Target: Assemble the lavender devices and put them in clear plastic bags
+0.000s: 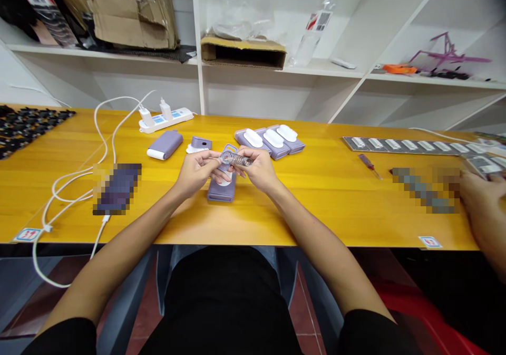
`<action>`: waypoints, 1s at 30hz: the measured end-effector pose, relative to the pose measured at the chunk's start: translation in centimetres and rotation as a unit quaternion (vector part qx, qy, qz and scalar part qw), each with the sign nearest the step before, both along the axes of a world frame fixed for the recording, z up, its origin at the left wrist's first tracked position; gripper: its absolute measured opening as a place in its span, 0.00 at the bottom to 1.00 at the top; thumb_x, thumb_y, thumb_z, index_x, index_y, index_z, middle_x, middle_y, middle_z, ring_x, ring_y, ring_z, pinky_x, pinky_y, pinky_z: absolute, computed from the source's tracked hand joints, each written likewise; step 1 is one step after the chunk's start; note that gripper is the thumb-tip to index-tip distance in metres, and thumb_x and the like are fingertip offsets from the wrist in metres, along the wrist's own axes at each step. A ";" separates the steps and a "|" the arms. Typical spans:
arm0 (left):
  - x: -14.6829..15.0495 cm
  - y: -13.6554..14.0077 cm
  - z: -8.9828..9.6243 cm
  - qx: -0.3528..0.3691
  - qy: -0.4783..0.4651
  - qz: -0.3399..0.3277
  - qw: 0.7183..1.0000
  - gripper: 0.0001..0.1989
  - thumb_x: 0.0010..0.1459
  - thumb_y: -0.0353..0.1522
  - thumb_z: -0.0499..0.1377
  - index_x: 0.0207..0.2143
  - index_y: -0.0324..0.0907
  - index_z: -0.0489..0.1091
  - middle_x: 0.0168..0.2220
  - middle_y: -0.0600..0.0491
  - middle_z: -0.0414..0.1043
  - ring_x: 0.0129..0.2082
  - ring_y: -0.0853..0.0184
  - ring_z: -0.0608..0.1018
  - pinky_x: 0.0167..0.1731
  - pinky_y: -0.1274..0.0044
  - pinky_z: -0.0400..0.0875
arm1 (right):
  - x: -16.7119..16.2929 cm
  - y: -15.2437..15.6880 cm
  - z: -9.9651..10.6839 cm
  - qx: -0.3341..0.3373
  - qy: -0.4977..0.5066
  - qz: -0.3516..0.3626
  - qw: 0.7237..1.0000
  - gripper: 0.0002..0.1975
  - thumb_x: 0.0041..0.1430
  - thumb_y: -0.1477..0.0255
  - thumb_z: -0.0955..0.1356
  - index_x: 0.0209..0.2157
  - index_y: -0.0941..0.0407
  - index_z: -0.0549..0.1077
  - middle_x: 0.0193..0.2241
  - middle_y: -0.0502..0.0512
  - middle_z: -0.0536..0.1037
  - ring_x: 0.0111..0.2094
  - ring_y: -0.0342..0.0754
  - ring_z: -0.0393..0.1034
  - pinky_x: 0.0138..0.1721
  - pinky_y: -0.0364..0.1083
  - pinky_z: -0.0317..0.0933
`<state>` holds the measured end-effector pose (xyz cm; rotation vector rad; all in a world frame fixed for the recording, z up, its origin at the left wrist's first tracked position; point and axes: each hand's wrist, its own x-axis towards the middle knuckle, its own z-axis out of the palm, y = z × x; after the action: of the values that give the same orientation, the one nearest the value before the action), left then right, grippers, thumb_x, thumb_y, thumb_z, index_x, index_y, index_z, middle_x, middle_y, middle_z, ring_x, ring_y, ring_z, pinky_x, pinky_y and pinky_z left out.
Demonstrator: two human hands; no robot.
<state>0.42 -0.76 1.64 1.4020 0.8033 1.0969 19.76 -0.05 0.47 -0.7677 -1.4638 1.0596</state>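
My left hand (195, 173) pinches the round end of a clear plastic strip (239, 160), whose exact kind I cannot make out. The strip's other end is between the fingers of my right hand (259, 171). Just under both hands is a purple device (221, 192) with a white oval part, its upper half partly hidden by my fingers. Behind my right hand lie several purple devices with white oval pads (275, 138). To the left of them sits a small purple piece (200, 144), and farther left a purple block with a white end (166, 144).
A white power strip (169, 120) with plugged-in chargers stands at the back left, its cables (59, 186) looping beside a blurred phone (117, 189). At right are a screwdriver (369, 165), a metal strip of white parts (401, 145), another blurred item (422, 190) and another person's hand (484, 202).
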 end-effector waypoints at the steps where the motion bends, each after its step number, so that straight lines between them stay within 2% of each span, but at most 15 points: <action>1: 0.0 0.0 0.0 0.012 0.008 0.004 1.000 0.23 0.56 0.47 0.73 0.40 0.35 0.79 0.34 0.41 0.86 0.26 0.58 0.87 0.25 0.74 0.81 | 0.1 0.0 0.0 -0.005 0.001 0.001 1.000 0.14 0.52 0.66 0.77 0.21 0.55 0.73 0.21 0.47 0.73 0.19 0.39 0.62 0.22 0.43 0.55; 5: -0.3 0.3 -0.3 0.049 0.035 0.012 0.998 0.22 0.58 0.48 0.72 0.34 0.36 0.80 0.28 0.44 0.84 0.24 0.62 0.85 0.23 0.76 0.78 | 0.6 0.2 0.1 -0.039 -0.002 0.028 0.999 0.11 0.52 0.67 0.76 0.21 0.56 0.74 0.17 0.46 0.72 0.17 0.39 0.61 0.21 0.43 0.53; 9: -0.9 0.5 -0.2 0.056 0.066 -0.008 0.996 0.17 0.57 0.44 0.72 0.31 0.37 0.81 0.25 0.46 0.83 0.23 0.63 0.83 0.25 0.77 0.78 | 1.2 0.3 0.2 -0.073 -0.015 0.083 0.994 0.08 0.50 0.70 0.75 0.22 0.57 0.75 0.16 0.47 0.73 0.18 0.41 0.63 0.22 0.42 0.56; 13: -1.3 0.5 0.2 0.024 0.083 -0.060 0.994 0.11 0.56 0.38 0.69 0.27 0.39 0.80 0.24 0.46 0.83 0.22 0.63 0.84 0.25 0.77 0.78 | 1.9 0.4 0.2 -0.078 -0.014 0.149 0.986 0.07 0.50 0.73 0.73 0.21 0.57 0.75 0.16 0.47 0.73 0.18 0.41 0.64 0.23 0.42 0.57; 17: -1.5 0.6 0.3 -0.026 0.066 -0.117 0.991 0.09 0.53 0.34 0.68 0.24 0.39 0.78 0.26 0.44 0.84 0.23 0.61 0.85 0.22 0.77 0.76 | 2.4 0.5 0.2 -0.086 -0.029 0.203 0.975 0.09 0.52 0.74 0.74 0.21 0.57 0.75 0.16 0.48 0.74 0.18 0.41 0.64 0.24 0.42 0.59; 22: -1.6 0.8 0.2 -0.080 0.044 -0.158 0.983 0.09 0.53 0.34 0.69 0.25 0.36 0.81 0.27 0.40 0.84 0.23 0.60 0.85 0.22 0.77 0.76 | 2.5 0.8 -0.1 -0.090 -0.023 0.237 0.967 0.13 0.55 0.70 0.77 0.22 0.58 0.76 0.17 0.48 0.75 0.18 0.41 0.65 0.23 0.42 0.59; 26: -1.7 0.9 0.4 -0.093 0.029 -0.179 0.979 0.10 0.53 0.35 0.70 0.25 0.36 0.81 0.29 0.38 0.85 0.22 0.59 0.85 0.21 0.77 0.76 | 2.5 0.8 -0.1 -0.105 -0.013 0.261 0.960 0.16 0.55 0.66 0.79 0.22 0.58 0.76 0.17 0.50 0.76 0.18 0.43 0.68 0.22 0.43 0.61; 30: -1.7 0.9 0.5 -0.102 0.020 -0.186 0.977 0.10 0.52 0.34 0.70 0.26 0.34 0.81 0.27 0.37 0.84 0.21 0.60 0.85 0.22 0.77 0.77 | 2.5 0.8 -0.2 -0.124 -0.005 0.276 0.953 0.14 0.55 0.67 0.79 0.23 0.58 0.76 0.18 0.52 0.78 0.19 0.44 0.71 0.21 0.42 0.61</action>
<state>-1.32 0.18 2.12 1.3358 0.6289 0.6818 22.22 0.72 0.31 -0.5416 -1.6153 1.6902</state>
